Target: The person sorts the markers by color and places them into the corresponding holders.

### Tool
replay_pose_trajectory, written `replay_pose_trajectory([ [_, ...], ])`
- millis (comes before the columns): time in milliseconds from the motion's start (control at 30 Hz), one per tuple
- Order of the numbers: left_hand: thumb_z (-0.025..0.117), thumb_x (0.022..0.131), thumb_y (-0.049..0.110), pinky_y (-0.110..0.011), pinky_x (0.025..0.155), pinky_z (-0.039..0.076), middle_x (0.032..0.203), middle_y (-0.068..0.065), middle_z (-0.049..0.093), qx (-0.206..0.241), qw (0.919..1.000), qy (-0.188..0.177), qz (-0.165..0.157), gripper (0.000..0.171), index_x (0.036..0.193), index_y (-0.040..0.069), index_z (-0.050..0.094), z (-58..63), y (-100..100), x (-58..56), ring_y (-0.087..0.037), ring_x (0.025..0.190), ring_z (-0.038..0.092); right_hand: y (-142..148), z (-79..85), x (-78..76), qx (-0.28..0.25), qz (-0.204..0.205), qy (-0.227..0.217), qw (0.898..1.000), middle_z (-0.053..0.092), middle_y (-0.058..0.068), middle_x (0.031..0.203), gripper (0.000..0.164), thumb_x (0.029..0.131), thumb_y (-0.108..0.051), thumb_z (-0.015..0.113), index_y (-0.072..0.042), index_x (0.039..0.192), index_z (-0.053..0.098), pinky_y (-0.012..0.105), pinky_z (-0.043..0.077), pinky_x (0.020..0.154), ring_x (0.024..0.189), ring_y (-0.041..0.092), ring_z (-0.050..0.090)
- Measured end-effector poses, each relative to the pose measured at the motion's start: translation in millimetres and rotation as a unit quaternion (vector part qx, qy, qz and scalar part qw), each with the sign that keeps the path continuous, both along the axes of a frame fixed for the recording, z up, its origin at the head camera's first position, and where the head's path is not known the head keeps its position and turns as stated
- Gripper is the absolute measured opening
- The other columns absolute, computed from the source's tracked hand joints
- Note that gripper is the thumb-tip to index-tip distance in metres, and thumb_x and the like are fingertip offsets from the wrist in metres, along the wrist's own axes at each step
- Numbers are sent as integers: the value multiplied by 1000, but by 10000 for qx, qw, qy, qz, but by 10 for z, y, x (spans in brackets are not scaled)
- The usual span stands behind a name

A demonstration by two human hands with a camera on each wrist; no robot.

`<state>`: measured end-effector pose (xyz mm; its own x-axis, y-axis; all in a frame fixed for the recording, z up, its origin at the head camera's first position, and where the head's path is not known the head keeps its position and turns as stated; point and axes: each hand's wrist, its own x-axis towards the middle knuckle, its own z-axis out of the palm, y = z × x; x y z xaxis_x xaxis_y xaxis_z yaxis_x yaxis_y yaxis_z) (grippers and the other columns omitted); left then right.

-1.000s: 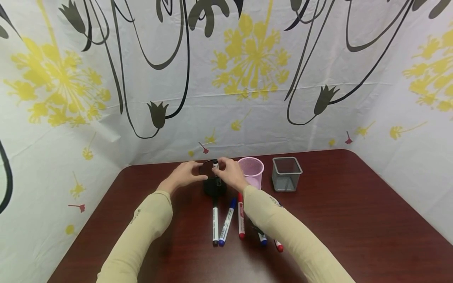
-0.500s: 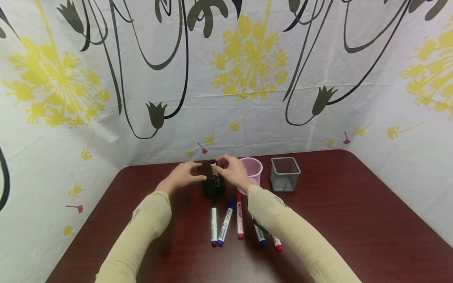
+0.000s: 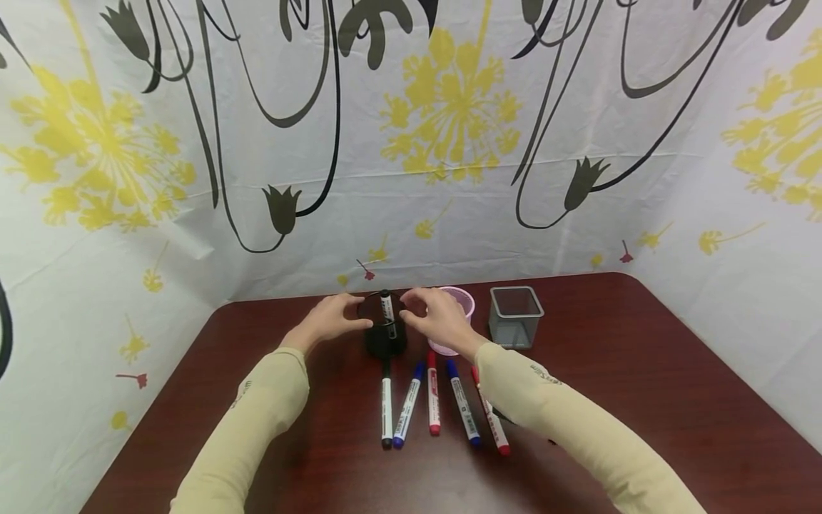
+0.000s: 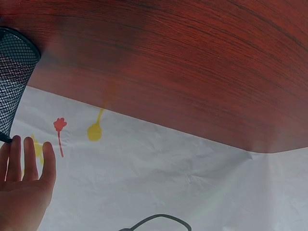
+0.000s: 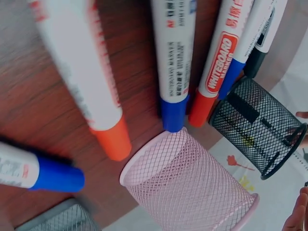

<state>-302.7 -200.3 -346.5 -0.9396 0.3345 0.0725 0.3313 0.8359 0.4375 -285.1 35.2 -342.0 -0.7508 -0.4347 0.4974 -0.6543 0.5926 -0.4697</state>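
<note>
A black-capped whiteboard marker (image 3: 387,308) leans upright inside the black mesh pen cup (image 3: 384,344). My left hand (image 3: 329,319) is at the cup's left side, thumb and fingers spread; in the left wrist view its straight fingertips meet the cup's rim (image 4: 21,34). On the other side, my right hand (image 3: 439,315) holds nothing, its thumb and fingers parted just right of the marker and in front of the pink mesh cup (image 3: 459,294). Before the cups lie a black marker (image 3: 387,414), blue markers (image 3: 407,408) and red markers (image 3: 433,400) in a row.
A grey square mesh holder (image 3: 516,325) stands right of the pink cup. Another blue-capped marker (image 5: 57,173) shows in the right wrist view; my right sleeve (image 3: 565,410) covers that side in the head view. A patterned cloth (image 3: 462,214) hangs behind the table (image 3: 642,371).
My right hand has let go of the black-capped marker and drawn back to the right. The marker now leans in the black cup. The left hand stays at the cup.
</note>
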Motion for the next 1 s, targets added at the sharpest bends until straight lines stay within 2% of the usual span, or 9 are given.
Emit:
replay_pose_trajectory([
  [200, 64, 77, 44, -44, 92, 33, 123, -14, 47, -17, 10000, -7, -31, 65, 127, 5, 47, 9, -2, 9, -28, 114, 41, 58, -43, 105, 602, 343, 654, 9955, 62, -3, 94, 24, 79, -26, 64, -13, 99, 64, 31, 44, 74, 88, 12, 56],
  [367, 63, 78, 44, -44, 92, 33, 124, -14, 47, -23, 10000, -28, -16, 65, 128, 6, 46, 12, -5, 15, -29, 114, 41, 70, -129, 207, 1245, 770, 1132, 9827, 61, -6, 92, 23, 81, -29, 62, -16, 99, 64, 26, 44, 68, 84, 9, 54],
  [533, 64, 77, 43, -44, 92, 33, 123, -14, 48, 3, 10000, 15, -9, 65, 127, 5, 47, 2, -7, 20, -28, 113, 42, 56, -236, 304, 1630, 1422, 1717, 9611, 60, -7, 88, 22, 79, -27, 62, -16, 98, 64, 21, 41, 61, 79, 8, 51],
  [700, 64, 77, 44, -44, 92, 33, 124, -13, 47, -10, 10000, -24, 43, 65, 127, 6, 47, -11, -6, 16, -28, 114, 41, 15, -325, 412, 1814, 2137, 2115, 9363, 58, -7, 88, 22, 77, -22, 64, -14, 97, 63, 20, 42, 64, 80, 9, 50],
  [867, 63, 77, 44, -44, 91, 34, 124, -13, 47, -7, 10000, -21, 32, 65, 127, 6, 47, -7, 5, 16, -28, 114, 42, -15, -395, 482, 2191, 2374, 2521, 9122, 58, -7, 87, 21, 76, -20, 65, -15, 96, 64, 19, 42, 62, 77, 9, 49],
  [1000, 63, 77, 44, -44, 91, 34, 124, -14, 47, -36, 10000, 15, 5, 65, 127, 6, 47, -3, 9, 26, -28, 114, 41, -36, -467, 511, 2585, 2380, 2916, 8897, 58, -8, 86, 17, 78, -20, 63, -17, 95, 64, 19, 42, 59, 75, 9, 48],
])
